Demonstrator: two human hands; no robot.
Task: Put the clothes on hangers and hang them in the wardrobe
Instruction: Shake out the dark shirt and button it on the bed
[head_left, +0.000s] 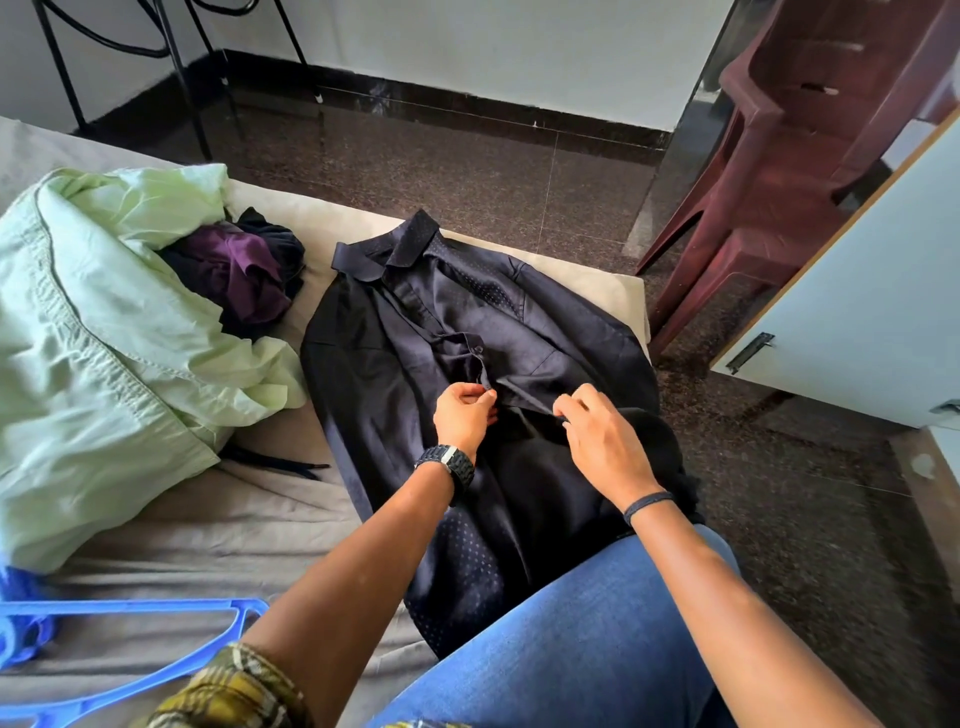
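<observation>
Hangers, blue plastic (156, 652), lie at the near left on the bed sheet (218, 525), none yet inside any garment. Person's knee in jeans (597, 639) sits at the near right edge of the bed.

Dark navy shirt (405, 364) spread flat on the bed, collar pointing far, hem toward the knee. Both hands work at its front placket about mid-chest. Left hand (464, 415), wrist with a watch, has fingers curled and pinching the left edge of the placket. Right hand (605, 439), wrist with a dark band, pinches the opposite fabric edge. The hands are close but not touching. One button shows just beyond them; whether they are fastening or undoing cannot be told.

Judgement: shirt is being readied at the buttons, hanger step not yet done. Next move likely calls for a reach to the near left for a hanger, then feeding it in at the collar.

Farther left: crumpled pale green garment (104, 332), with purple and dark clothes (239, 265) bunched just beyond it. These wait their turn.

Right: white wardrobe door (857, 322) standing open, with brown plastic chairs (779, 171) stacked beyond it. The chairs stand close to the door and may crowd the way in.
</observation>
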